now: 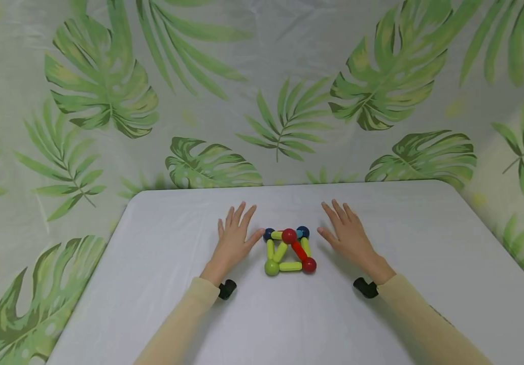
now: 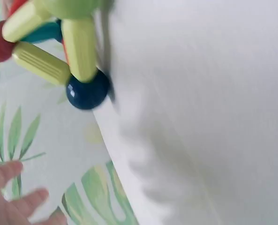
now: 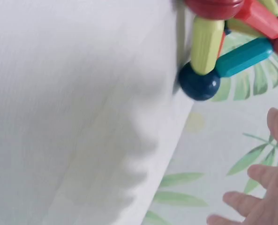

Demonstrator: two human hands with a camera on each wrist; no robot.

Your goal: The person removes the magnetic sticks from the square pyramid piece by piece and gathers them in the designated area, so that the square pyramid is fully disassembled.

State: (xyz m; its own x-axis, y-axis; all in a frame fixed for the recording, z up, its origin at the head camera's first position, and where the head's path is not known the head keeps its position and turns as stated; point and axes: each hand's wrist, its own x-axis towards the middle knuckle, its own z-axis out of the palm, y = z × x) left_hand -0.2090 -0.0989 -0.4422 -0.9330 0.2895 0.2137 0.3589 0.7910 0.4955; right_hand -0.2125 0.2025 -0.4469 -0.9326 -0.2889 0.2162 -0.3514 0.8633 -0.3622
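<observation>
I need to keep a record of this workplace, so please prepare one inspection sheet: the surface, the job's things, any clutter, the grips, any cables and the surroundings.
Surface: white table, shadows falling on it.
Job's things: one toy frame of coloured rods and balls, standing assembled, red ball on top.
Clutter: nothing seen.
Grips: left grip and right grip, bare hands either side of the toy frame, fingers extended; neither holds it. Left thumb is very near a dark blue ball; contact unclear.
Cables: nothing seen.
Surroundings: leaf-printed cloth behind the table.
</observation>
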